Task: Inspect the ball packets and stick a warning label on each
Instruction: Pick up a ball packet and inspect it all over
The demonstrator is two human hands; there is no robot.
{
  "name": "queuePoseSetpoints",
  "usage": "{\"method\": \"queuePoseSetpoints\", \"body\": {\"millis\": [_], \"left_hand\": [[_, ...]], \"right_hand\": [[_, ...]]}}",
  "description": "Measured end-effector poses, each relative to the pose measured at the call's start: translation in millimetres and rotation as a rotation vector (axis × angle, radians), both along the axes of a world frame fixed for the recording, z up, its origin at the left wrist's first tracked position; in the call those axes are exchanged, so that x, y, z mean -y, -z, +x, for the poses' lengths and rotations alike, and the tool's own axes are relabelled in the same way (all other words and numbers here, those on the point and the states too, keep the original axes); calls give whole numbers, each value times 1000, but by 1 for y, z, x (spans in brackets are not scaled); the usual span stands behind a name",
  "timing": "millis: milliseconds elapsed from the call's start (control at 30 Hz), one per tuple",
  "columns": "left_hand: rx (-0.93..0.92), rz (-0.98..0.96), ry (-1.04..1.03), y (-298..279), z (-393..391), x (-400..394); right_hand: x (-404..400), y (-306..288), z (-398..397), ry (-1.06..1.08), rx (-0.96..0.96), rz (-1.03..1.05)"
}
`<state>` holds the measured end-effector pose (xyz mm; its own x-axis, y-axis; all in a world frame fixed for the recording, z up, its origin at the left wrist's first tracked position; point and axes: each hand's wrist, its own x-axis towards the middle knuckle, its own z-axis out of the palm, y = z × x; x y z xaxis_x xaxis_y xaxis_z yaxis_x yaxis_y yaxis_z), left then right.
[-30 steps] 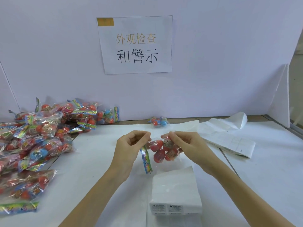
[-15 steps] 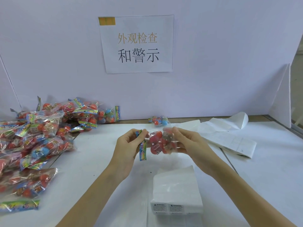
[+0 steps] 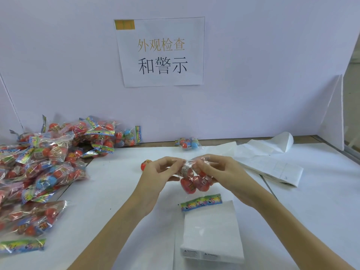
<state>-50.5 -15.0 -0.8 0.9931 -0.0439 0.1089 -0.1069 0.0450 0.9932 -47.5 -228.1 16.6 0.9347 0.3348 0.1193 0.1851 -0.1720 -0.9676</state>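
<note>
While gripped, ball packet (image 3: 194, 180), both hands

table (image 3: 321, 191) | packet pile (image 3: 44, 162) left | label stack (image 3: 212, 236) near | paper sheets (image 3: 268, 162) right

A pale lilac partition wall (image 3: 253, 65) bearing a white paper sign (image 3: 161, 53) stands along the white paper-covered table's (image 3: 321, 201) far edge.

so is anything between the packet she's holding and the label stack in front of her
Nothing visible. Both hands, left hand and right hand, hold the ball packet above the bare white table; the label stack lies just nearer the person.
</note>
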Motion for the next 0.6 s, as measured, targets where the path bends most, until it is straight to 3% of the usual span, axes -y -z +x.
{"method": "queuePoseSetpoints", "body": {"millis": [233, 367, 500, 600], "left_hand": [[-3, -42, -72, -1, 1, -4], [-12, -173, -74, -3, 1, -3], [75, -29, -269, -1, 1, -2], [87, -70, -313, -1, 1, -3]], "right_hand": [[-1, 3, 2, 103, 11, -60], [-6, 3, 1, 109, -2, 49], [-9, 4, -2, 89, 79, 15], [-8, 5, -3, 0, -4, -28]]}}
